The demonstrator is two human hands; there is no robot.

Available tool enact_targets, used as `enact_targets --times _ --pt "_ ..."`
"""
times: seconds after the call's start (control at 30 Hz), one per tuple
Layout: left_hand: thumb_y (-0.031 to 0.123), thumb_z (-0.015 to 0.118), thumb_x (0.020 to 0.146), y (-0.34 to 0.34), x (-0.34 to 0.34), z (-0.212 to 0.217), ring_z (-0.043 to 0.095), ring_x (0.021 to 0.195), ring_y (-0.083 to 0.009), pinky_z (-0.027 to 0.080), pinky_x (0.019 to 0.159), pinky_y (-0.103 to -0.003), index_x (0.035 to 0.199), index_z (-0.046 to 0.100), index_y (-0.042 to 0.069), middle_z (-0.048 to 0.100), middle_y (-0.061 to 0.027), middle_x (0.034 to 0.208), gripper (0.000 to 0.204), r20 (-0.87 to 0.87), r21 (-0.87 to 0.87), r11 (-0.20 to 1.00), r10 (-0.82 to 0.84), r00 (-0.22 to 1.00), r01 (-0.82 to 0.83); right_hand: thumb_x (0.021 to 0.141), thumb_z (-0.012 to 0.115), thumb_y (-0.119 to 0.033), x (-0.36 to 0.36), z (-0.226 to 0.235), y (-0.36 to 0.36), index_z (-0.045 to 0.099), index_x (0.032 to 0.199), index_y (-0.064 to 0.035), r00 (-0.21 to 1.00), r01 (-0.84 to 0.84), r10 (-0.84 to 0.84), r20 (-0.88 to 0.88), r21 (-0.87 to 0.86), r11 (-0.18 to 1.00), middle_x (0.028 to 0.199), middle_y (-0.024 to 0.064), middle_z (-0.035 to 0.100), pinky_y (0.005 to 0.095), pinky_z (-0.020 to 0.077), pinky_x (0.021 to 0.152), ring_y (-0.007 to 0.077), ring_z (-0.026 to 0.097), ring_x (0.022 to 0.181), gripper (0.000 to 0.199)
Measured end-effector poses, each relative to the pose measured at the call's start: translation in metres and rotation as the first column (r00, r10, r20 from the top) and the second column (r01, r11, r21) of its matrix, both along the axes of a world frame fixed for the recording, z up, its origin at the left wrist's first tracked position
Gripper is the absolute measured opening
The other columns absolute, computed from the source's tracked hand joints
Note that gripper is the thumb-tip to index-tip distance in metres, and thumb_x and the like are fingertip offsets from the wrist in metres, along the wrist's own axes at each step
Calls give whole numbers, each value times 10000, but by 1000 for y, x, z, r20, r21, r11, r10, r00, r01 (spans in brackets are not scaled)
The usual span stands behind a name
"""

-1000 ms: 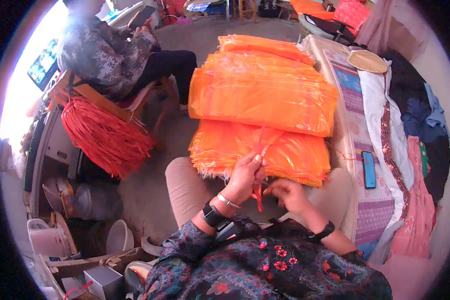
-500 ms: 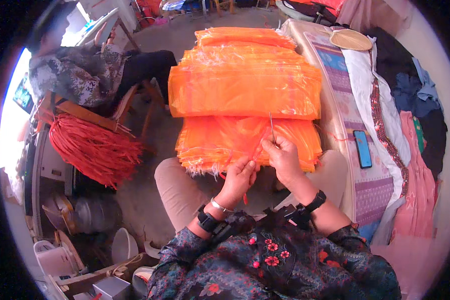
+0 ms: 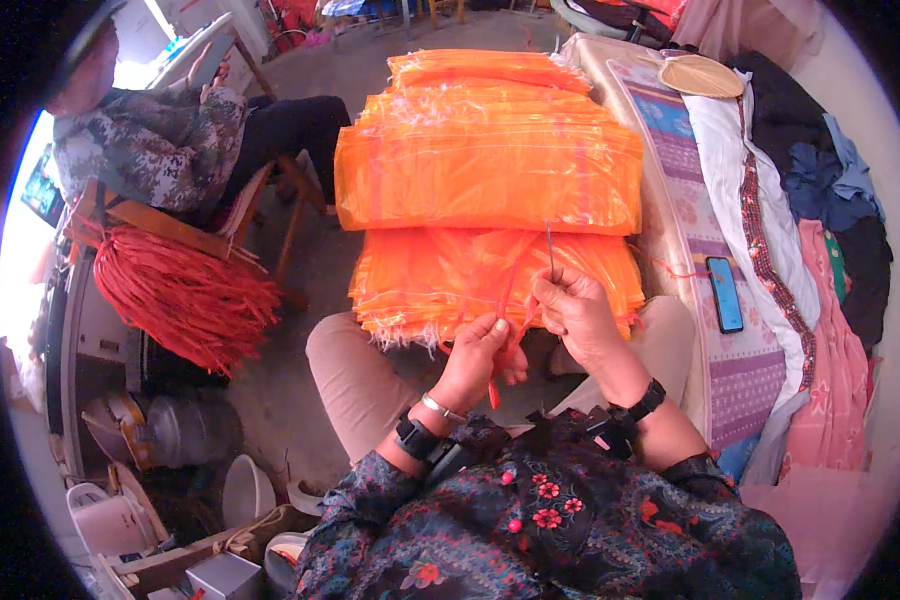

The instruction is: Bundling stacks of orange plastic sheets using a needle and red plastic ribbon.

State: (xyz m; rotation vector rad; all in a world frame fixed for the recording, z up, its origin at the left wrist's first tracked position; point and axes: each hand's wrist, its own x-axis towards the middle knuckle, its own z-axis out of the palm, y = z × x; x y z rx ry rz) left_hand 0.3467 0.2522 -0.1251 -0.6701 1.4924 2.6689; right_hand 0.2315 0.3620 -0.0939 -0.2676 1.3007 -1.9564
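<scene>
I have two hands at work in front of my lap, just at the near edge of the sacks. My left hand (image 3: 478, 360) pinches one red strip (image 3: 494, 393) between thumb and fingers; one end hangs below my hand, and the rest runs up across the sacks. My right hand (image 3: 582, 312) has thumb and forefinger pressed together on one thin metal rod (image 3: 550, 247), which stands nearly upright out of my grip. I cannot tell whether its tip touches the sacks behind it. My hands are near each other, the right a little higher.

The orange sacks (image 3: 490, 165) lie in three visible tiers: one small one farthest off, one broad one in the middle, one lower one nearest me, its edge frayed white. I cannot count the single sacks. I wear one silver bangle (image 3: 440, 409) on my left wrist and two black wrist straps (image 3: 650, 400), one to each arm. My two knees flank the lowest tier.

To my right, one bed (image 3: 740, 385) carries one smartphone (image 3: 724, 295) and one round woven fan (image 3: 702, 77). To my left, one bunch of red strips (image 3: 185, 300), too many to count, hangs from one wooden chair (image 3: 160, 222), where one person in a camouflage jacket (image 3: 150, 145) sits. Below that are one clear plastic jug (image 3: 195, 432) and one white basin (image 3: 248, 490).
</scene>
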Motion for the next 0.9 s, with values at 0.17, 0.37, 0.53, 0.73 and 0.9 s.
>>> enact_targets --times 0.17,0.37,0.53,0.73,0.9 --pt "224 310 925 -1 1 -3 530 452 -163 392 398 -231 926 466 48 568 -123 584 236 -48 18 995 -93 994 94 772 621 -85 7 -1 -11 573 802 -47 981 131 -118 -152 77 988 716 -15 570 156 380 536 28 488 619 68" --pt "237 326 924 1 3 -3 535 446 -155 365 376 -221 904 477 59 559 -101 555 234 -59 -66 987 -150 987 146 752 642 -73 6 -4 -13 573 783 -43 984 147 -141 -112 48 988 725 -4 574 166 396 552 43 502 630 81" --pt "256 345 922 0 6 -7 542 459 -152 386 404 -221 902 488 65 561 -81 565 240 -49 -116 977 -184 982 177 721 652 -14 10 -4 -18 567 781 -30 974 215 -214 -77 -6 977 725 23 579 185 440 601 80 540 657 105" --pt "41 455 843 -5 6 6 550 684 -128 444 579 -237 1030 491 15 582 -65 749 192 -174 -713 687 21 985 -141 716 644 17 11 0 -28 570 816 -10 939 331 -335 -76 -53 942 742 34 585 212 461 628 100 548 645 128" --pt "114 465 855 -13 11 42 521 623 -113 427 548 -240 908 560 14 570 -50 702 147 -181 -569 822 -129 975 3 756 616 -35 21 20 -12 597 791 -16 754 358 -213 -622 117 926 678 31 597 222 463 567 89 550 603 43"
